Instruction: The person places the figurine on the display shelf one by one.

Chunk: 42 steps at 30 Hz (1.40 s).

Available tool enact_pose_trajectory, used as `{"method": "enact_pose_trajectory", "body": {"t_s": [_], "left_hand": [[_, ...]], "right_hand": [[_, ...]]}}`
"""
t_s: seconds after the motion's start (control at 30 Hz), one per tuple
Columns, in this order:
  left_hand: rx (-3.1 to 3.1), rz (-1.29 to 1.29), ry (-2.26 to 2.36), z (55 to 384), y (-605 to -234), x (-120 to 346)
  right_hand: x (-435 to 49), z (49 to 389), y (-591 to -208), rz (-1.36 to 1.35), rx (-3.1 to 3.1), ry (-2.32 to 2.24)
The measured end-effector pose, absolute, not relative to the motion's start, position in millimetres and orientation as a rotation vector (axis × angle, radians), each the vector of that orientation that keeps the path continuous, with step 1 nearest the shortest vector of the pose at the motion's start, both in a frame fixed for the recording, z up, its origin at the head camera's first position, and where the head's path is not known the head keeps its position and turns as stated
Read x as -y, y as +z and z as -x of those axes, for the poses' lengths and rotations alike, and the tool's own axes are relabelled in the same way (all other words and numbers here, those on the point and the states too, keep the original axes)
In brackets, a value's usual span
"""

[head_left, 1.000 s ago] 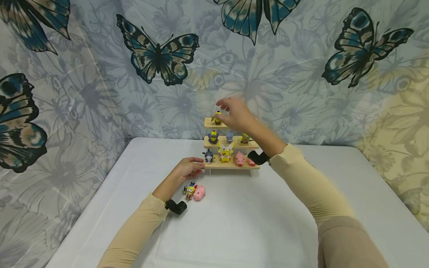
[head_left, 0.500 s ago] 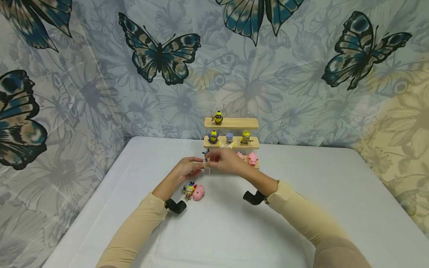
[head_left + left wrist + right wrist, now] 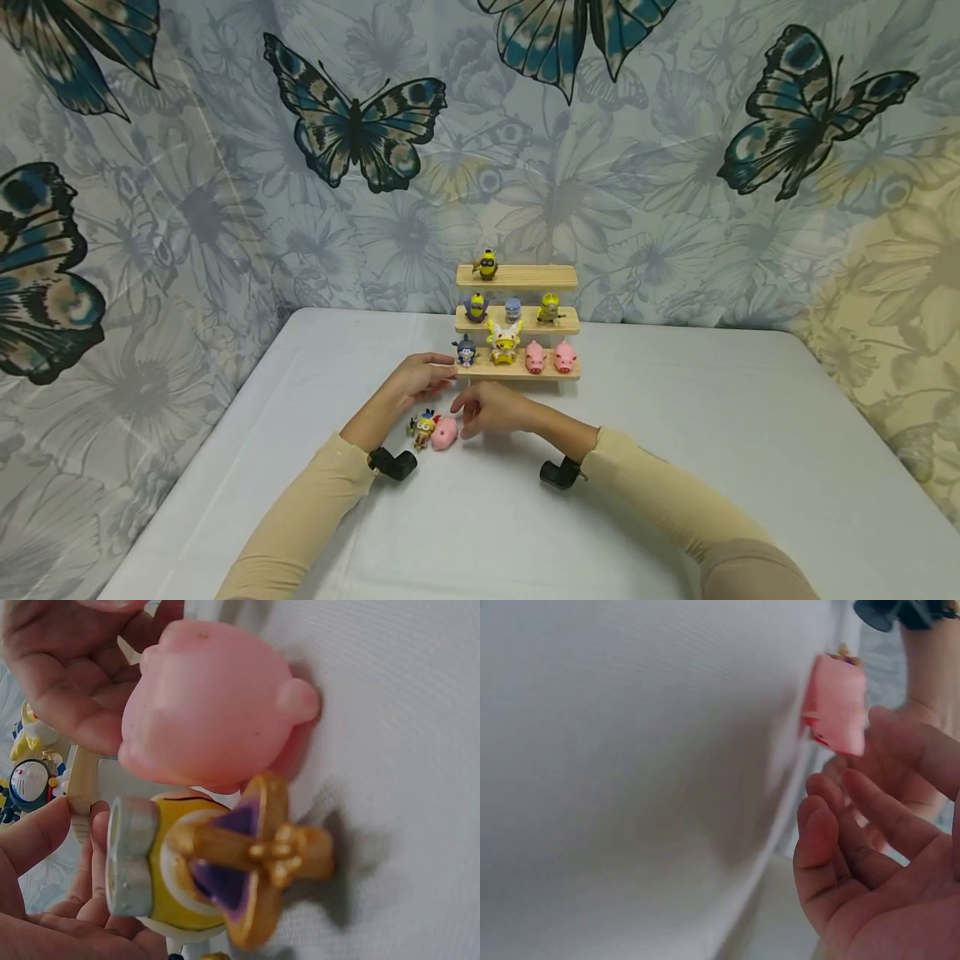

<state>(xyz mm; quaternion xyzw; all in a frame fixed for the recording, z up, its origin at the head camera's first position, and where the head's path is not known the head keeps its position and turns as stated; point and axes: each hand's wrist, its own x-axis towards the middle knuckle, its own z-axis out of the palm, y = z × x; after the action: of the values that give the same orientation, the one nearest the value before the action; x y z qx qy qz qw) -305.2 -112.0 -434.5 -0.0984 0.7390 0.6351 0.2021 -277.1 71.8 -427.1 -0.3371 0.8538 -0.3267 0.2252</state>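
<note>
My left hand (image 3: pixel 422 379) holds the left end of the tiered wooden display shelf (image 3: pixel 517 372). In the left wrist view its thumb (image 3: pixel 37 832) lies against the board's edge. My right hand (image 3: pixel 497 410) is just right of a pink pig figure (image 3: pixel 444 433) lying on the table, its fingers loosely bent around nothing. Whether a fingertip touches the pig, I cannot tell. Beside the pig lies a minion figure (image 3: pixel 423 427); close up, this minion (image 3: pixel 187 862) has grey goggles and a gold-and-purple part.
The bottom tier carries a dark blue figure (image 3: pixel 466 352), a white-and-yellow figure (image 3: pixel 504 342) and two pink pigs (image 3: pixel 565 357). Three small figures, including a grey-blue one (image 3: pixel 513 310), stand on the middle tier. One minion (image 3: pixel 487 265) is on the top tier's left. White cloth (image 3: pixel 637 533) covers the table.
My right hand has come down from the top tier, past the front of the bottom tier, to beside the pink pig on the table. The left hand has stayed at the shelf.
</note>
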Motion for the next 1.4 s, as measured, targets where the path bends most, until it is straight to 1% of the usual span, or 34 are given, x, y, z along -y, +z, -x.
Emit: {"method": "enact_pose_trajectory", "body": {"t_s": [0.47, 0.77, 1.0, 1.27, 1.4], "left_hand": [[-2.048, 0.272, 1.79, 305.0, -436.8, 112.1], [-2.033, 0.274, 1.803, 304.3, -438.2, 111.2], [-2.051, 0.298, 1.78, 303.9, -437.9, 109.9], [-2.064, 0.311, 1.77, 303.8, -436.2, 110.7], [-2.059, 0.309, 1.776, 305.4, -436.2, 111.0]], "right_hand": [[-59.3, 281.4, -437.3, 1.02, -2.352, -0.818], [-58.0, 279.7, -435.5, 1.088, -2.385, -0.787], [-63.0, 276.9, -433.0, 1.248, -2.544, -0.647], [-63.3, 266.9, -426.7, 1.598, -2.629, -0.298], [-63.9, 263.5, -426.2, 1.67, -2.604, -0.23]]}}
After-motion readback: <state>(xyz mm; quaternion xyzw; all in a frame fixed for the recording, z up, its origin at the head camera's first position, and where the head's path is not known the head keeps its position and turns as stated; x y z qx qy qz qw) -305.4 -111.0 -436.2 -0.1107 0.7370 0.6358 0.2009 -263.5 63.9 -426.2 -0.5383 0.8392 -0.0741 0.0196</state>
